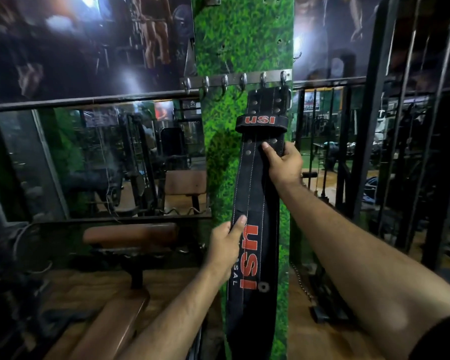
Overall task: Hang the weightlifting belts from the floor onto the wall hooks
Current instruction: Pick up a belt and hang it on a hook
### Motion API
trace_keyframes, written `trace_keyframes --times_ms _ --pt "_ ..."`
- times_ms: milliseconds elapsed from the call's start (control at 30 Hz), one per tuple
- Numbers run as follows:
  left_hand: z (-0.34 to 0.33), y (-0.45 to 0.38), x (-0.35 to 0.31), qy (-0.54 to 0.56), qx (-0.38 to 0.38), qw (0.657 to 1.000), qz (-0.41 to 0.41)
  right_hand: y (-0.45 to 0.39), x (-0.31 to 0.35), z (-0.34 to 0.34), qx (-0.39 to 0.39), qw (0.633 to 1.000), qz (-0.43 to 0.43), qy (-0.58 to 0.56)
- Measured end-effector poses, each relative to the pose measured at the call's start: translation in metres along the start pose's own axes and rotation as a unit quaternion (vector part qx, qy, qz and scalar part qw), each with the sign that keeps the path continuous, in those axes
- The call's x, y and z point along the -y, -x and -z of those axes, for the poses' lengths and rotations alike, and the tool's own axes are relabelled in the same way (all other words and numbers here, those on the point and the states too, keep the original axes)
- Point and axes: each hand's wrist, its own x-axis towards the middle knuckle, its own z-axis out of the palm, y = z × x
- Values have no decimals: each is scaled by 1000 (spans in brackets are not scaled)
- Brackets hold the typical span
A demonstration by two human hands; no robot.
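A black weightlifting belt (255, 193) with red USI lettering hangs down the green grass-patterned pillar (242, 40). Its buckle end sits at the rightmost hooks of a metal hook rail (234, 80). My right hand (283, 165) grips the belt's right edge just below the USI loop, thumb across the front. Lower down, my left hand (225, 245) holds the belt's left edge, thumb lying on its face. The other hooks on the rail are bare. The belt's lower end runs out of the bottom of the frame.
A brown padded bench (130, 235) stands at the lower left in front of a wall mirror (102, 157). Black machine frames (374, 152) and a hanging chain (300, 281) stand to the right of the pillar. The floor is brown.
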Motion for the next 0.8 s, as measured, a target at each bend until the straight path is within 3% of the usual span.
trace_keyframes --times_ms 200,433,600,800 --pt "19 12 9 -14 16 998 56 4 -1 -3 7 999 4 -32" --pt "3 -49 -61 -4 -8 994 -105 2 3 -17 64 997 16 -48" --pt "4 -27 -6 -84 -60 985 -142 10 -10 -20 69 998 7 10" --pt "24 1 35 -149 -90 980 -101 14 -16 -31 28 998 -4 50"
